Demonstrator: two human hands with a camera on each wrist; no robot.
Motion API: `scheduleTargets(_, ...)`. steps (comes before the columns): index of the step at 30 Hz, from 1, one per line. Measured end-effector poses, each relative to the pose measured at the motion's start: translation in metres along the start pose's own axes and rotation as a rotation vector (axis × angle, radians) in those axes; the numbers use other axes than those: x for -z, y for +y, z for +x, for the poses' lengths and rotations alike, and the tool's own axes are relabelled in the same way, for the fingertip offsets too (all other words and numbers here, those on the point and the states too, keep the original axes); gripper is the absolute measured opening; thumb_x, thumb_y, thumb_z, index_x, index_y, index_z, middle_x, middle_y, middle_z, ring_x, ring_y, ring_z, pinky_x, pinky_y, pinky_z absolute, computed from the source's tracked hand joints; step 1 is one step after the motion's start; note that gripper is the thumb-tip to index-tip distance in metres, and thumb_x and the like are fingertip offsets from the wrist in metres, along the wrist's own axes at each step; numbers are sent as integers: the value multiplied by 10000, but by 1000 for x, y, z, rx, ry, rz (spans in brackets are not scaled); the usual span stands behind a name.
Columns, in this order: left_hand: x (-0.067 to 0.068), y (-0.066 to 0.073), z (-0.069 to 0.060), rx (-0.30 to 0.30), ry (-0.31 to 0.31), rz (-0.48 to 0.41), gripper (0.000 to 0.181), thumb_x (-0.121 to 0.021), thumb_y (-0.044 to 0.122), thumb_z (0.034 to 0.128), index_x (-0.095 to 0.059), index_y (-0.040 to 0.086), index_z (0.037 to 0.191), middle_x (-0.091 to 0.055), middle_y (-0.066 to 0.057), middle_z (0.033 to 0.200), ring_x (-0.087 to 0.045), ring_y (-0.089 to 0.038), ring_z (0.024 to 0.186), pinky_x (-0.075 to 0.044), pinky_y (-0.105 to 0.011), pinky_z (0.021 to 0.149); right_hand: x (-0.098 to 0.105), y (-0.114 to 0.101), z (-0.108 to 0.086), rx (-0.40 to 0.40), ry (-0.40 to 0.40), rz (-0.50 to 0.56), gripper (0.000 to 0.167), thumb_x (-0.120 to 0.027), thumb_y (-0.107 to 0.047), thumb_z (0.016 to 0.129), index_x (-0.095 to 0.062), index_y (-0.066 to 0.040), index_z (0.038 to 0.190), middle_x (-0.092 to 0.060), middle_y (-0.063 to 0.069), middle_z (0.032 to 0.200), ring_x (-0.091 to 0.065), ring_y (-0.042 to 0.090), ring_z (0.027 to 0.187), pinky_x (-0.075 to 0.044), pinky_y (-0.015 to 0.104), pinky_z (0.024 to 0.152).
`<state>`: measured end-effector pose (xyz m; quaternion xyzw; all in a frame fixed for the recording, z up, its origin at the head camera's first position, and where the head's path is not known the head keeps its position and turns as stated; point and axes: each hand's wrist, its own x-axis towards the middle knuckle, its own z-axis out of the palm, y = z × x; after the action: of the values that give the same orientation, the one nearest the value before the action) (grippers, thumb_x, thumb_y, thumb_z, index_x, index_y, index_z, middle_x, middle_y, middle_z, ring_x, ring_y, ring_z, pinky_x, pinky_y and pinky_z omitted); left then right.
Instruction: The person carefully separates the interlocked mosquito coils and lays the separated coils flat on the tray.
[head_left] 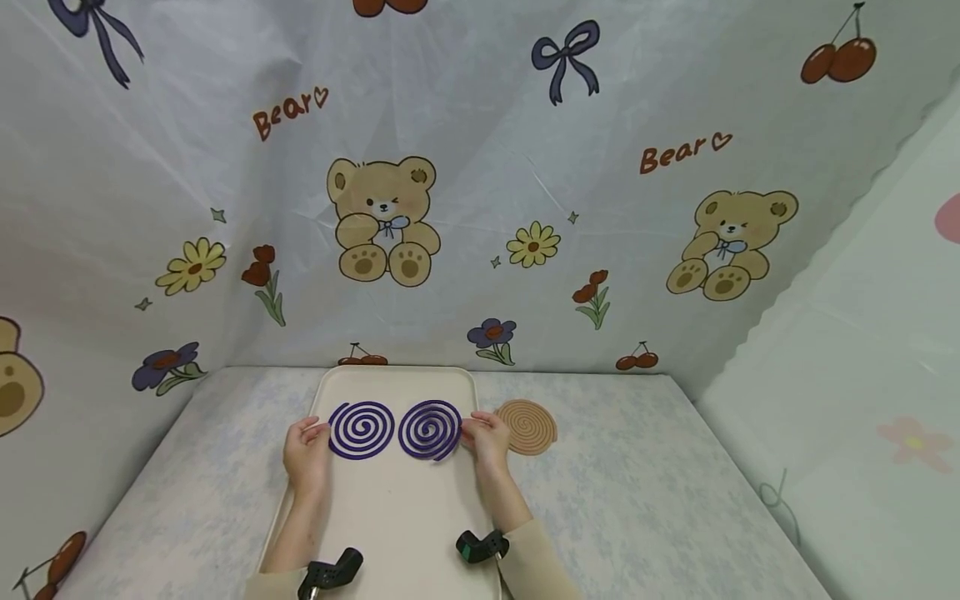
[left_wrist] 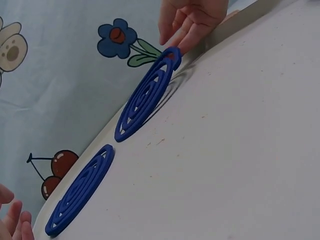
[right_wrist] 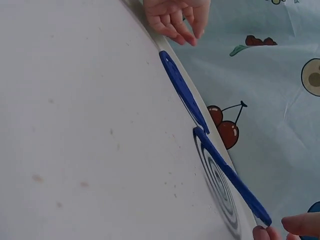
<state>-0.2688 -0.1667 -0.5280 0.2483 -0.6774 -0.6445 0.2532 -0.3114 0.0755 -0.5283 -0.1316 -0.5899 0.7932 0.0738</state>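
Note:
Two dark blue spiral coils, like mosquito coils, are over a white tray [head_left: 397,517]. The left coil [head_left: 362,430] lies on the tray. The right coil [head_left: 430,430] is tilted, its right end raised above a shadow in the right wrist view. My left hand [head_left: 307,457] is beside the left coil, fingers loosely bent and apart from it in the right wrist view. My right hand [head_left: 489,446] is at the right coil's raised end. A fingertip [right_wrist: 260,233] touches or nearly touches that end; the thumb [right_wrist: 300,223] stands apart from it.
A brown spiral coil [head_left: 528,427] lies right of the tray, partly behind my right hand. The table [head_left: 637,500] has a pale mottled surface. A bear-print curtain [head_left: 480,167] hangs behind it. Black wrist cameras [head_left: 330,572] show on both forearms.

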Motion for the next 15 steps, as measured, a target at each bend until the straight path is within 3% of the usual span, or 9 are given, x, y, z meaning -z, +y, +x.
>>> scheduleTargets(3,-1,0,1,-8,-5,1,299,-584,58,882,-563,-28,1168,-525,243,701,-464,96,651,-386,-57,611,0,-5,1,13,20,-18,310,-590,142,747,-534,183,1050,-685,107,697,-626,104,584,-574,244,575)
scheduleTargets(9,-3,3,0,-24,-20,-12,279,-572,48,881,-568,-38,1146,-514,271,679,-468,104,653,-387,-50,605,5,-21,-2,11,-9,-38,199,-589,120,795,-560,151,989,-664,74,692,-627,100,569,-582,251,585)
scheduleTargets(15,-6,10,-7,-51,-51,-10,256,-591,48,883,-574,-35,1125,-510,270,663,-494,80,635,-397,-62,577,8,-28,-1,-4,-16,-30,214,-592,106,809,-545,151,1013,-667,66,675,-632,110,550,-544,198,526)
